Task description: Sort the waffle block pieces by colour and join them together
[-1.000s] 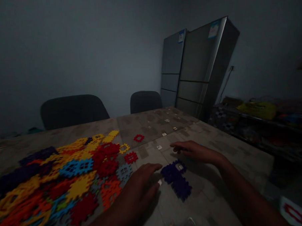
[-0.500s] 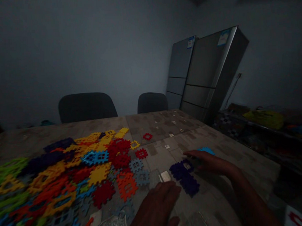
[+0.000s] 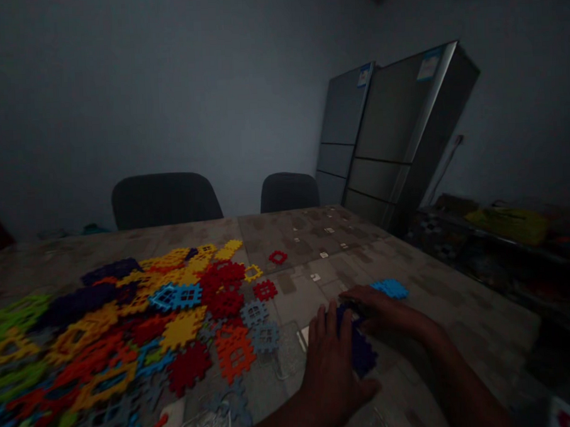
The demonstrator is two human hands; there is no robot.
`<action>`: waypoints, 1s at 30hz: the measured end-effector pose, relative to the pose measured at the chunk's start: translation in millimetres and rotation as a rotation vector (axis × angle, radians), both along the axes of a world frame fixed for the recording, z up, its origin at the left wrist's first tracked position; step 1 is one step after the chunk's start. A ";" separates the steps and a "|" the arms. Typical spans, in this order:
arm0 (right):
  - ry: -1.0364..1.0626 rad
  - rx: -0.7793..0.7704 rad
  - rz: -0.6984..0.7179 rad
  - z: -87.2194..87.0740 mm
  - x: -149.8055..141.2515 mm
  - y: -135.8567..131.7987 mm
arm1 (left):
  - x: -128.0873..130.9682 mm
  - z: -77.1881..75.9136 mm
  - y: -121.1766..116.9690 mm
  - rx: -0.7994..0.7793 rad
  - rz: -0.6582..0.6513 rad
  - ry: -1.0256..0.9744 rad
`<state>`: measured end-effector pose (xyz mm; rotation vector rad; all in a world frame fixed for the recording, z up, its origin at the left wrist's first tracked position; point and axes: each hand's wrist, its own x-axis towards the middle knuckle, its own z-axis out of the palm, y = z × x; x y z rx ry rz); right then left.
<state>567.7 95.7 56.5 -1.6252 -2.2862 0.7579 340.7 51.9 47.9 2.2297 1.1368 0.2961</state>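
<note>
Joined purple toothed building tiles (image 3: 363, 352) lie flat on the table in front of me. My left hand (image 3: 331, 356) rests over their left side, its fingers stretched out and the thumb apart, covering much of the tiles. At their far right edge my right hand (image 3: 386, 313) touches them, its fingers reaching over the top and the thumb held apart below. Part of the window-shaped tile is hidden under both hands. A blue toothed tile (image 3: 391, 289) lies just beyond my right hand.
A large heap of coloured toothed tiles (image 3: 184, 331) spreads over the left of the table (image 3: 288, 289). One red frame tile (image 3: 278, 257) lies farther back. Two dark chairs (image 3: 166, 200) stand behind the table, and refrigerators (image 3: 380, 140) stand at the back right.
My left hand has moved right and forward onto the purple tiles. My right hand has shifted slightly left onto their far edge. The view has turned slightly.
</note>
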 end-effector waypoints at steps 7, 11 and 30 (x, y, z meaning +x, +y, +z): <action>0.004 0.036 0.026 -1.3 -6.6 3.4 | 1.1 -10.8 4.7 0.078 -0.001 0.019; -0.001 0.046 0.036 -3.4 -8.6 6.6 | 0.5 -9.7 9.8 0.102 0.012 0.014; 0.023 0.118 -0.031 15.4 5.7 3.3 | -7.2 -10.8 22.3 0.088 -0.019 -0.083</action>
